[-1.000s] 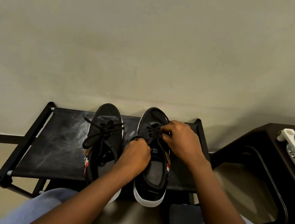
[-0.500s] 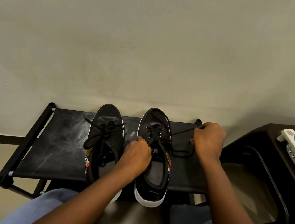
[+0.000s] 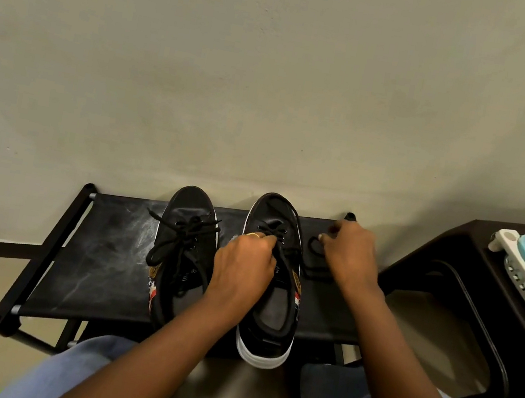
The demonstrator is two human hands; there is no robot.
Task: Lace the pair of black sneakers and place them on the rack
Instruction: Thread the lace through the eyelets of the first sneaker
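Here we lace the right sneaker [image 3: 271,270] on the rack [image 3: 99,251]; left hand [image 3: 243,265] pinches lace at eyelets; right hand [image 3: 350,255], at 3 o'clock, grips the slack lace [image 3: 313,259]; next: thread thru nxt eyelet.

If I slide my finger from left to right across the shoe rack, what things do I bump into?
Laced sneaker → left hand → half-laced sneaker → loose black lace → right hand.

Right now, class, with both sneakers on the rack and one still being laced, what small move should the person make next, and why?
Probably feed the lace end in the right hand into the next open eyelet of the right sneaker. The left hand pins the lacing near the toe, slack lace lies looped on the rack, and the left sneaker already looks laced.
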